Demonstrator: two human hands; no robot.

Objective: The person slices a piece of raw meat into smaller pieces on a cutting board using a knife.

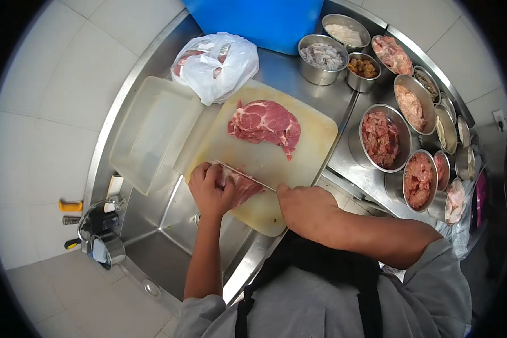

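My right hand [305,205] is closed around the handle of a knife [247,174], whose thin blade points left across the cutting board [312,141]. Under and beside the blade lies a piece of raw red meat [247,190]. My left hand [211,188] grips that piece from the left, its bent fingers pressed on the meat close to the blade. Part of the piece is hidden by this hand. Farther up the board rests a stack of raw meat slices [265,125] with white fat, apart from both hands.
A translucent plastic tub [152,135] stands left of the board, above a steel sink [174,228]. Behind are a white plastic bag [222,65] with packed meat and a blue container [253,22]. Several steel bowls [380,138] of raw meat and seafood crowd the right counter.
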